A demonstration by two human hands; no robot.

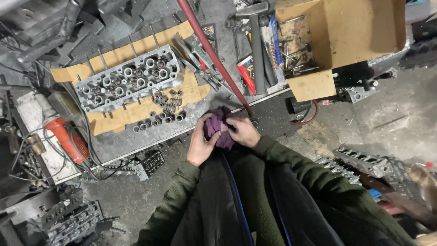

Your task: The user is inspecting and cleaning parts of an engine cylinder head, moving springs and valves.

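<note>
While two hands (223, 136) knead one purple rag (219, 127) — one cylinder head (127, 78), benchtop

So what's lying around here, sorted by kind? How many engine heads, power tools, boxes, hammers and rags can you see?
Cylinder heads: 4, one on the bench, one on the floor at right, two at lower left
Angle grinder, orange: 1
Cardboard box, open: 1
Hammer: 1
Purple rag: 1, held by left hand and right hand
Total: 8
</note>
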